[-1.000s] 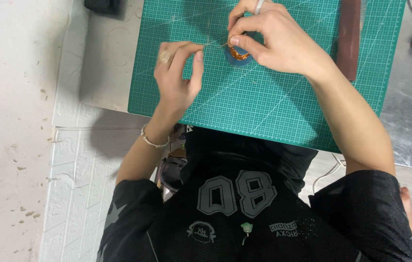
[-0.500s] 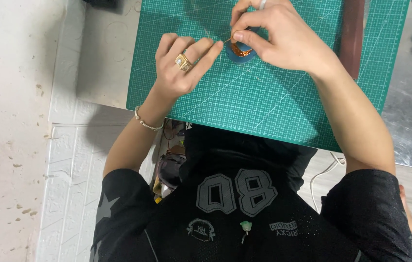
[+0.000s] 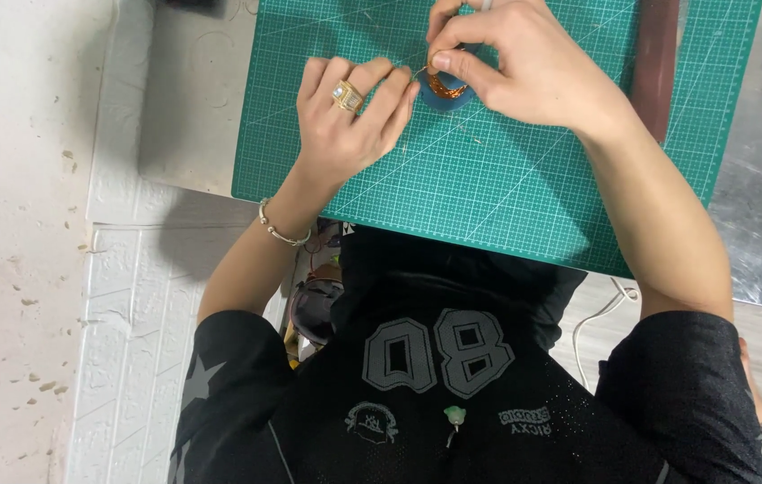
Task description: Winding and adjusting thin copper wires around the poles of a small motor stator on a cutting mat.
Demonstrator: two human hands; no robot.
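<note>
Right hand (image 3: 524, 67) pinches copper wire coil (image 3: 445, 87), thumb and forefinger closed on it, over green cutting mat (image 3: 506, 179). Left hand (image 3: 350, 116) loosely curled, fingertips (image 3: 406, 94) touching coil edge, holding nothing visible.

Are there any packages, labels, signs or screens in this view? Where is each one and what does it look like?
No packages, signs or screens show.
Shirt print: on the person's black shirt at the bottom, large grey block figures.
Small shirt badges: below the figures, pale round and strip-shaped marks.
Cutting mat: on the table, a green rectangle printed with pale grid lines.
</note>
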